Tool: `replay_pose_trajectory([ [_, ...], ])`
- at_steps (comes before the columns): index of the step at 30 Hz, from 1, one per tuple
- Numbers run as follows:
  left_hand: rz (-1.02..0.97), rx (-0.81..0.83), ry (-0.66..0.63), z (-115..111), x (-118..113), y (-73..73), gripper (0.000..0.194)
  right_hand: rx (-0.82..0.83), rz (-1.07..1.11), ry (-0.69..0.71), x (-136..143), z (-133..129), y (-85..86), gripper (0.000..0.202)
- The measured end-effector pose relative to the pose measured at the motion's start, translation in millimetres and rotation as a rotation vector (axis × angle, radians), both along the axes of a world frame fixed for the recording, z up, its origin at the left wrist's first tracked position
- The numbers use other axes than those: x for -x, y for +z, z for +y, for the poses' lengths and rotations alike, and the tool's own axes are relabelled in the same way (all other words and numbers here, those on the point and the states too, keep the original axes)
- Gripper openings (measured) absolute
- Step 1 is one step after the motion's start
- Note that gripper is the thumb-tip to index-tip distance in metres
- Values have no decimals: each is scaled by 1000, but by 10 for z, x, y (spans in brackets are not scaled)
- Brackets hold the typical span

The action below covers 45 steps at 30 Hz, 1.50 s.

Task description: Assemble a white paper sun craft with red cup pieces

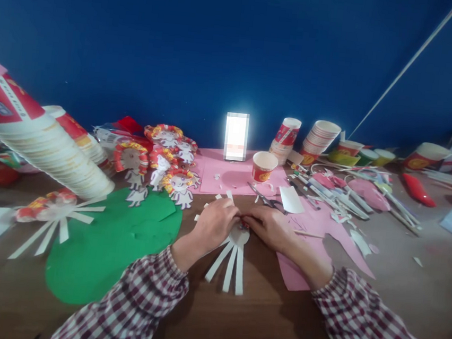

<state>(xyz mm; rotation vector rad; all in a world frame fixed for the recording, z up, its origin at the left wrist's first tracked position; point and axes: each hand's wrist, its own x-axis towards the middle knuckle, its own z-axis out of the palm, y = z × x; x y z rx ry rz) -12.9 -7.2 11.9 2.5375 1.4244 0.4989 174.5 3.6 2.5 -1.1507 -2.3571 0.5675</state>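
Observation:
A paper cup cut into splayed white strips (pixel 239 237) lies on the table in front of me, its round base in the middle. My left hand (pixel 217 222) is closed at its upper left, fingers pinching a strip. From the other side, my right hand (pixel 274 227) is closed too, fingertips meeting the left ones over the cup. A small red patch shows between the fingertips; the strip itself is mostly hidden. Just behind my right hand lie scissors (pixel 266 199) on pink paper (pixel 241 179).
Green paper (pixel 114 249) and another cut cup (pixel 62 212) lie left. Leaning cup stacks (pixel 48 142) stand far left, beside paper figures with curled rings (pixel 131 160). A single cup (pixel 264 168), upright stacks (pixel 320 138), pens (pixel 339 196) and scraps fill the back and right.

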Motion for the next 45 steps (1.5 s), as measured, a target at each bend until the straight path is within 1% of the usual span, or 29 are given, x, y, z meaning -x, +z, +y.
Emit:
replay_pose_trajectory([
  [7,4,-18,-24,-5,-25,-35,22,116,38,10,-35,16,25,19],
  [10,6,-29,-23,-16,-31,-33,22,140,42,14,-41,21,23,19],
  [14,23,-35,-19,-24,-40,-22,22,129,4,-13,-35,27,12,22],
  [22,41,-40,-29,-24,-45,-13,23,109,-34,-9,-31,28,24,23],
  [34,-13,-45,-33,-18,-24,-57,21,83,-64,-31,-10,2,54,21],
  [45,-16,-16,-40,-18,-17,-36,20,92,-72,-42,-6,-5,57,20],
])
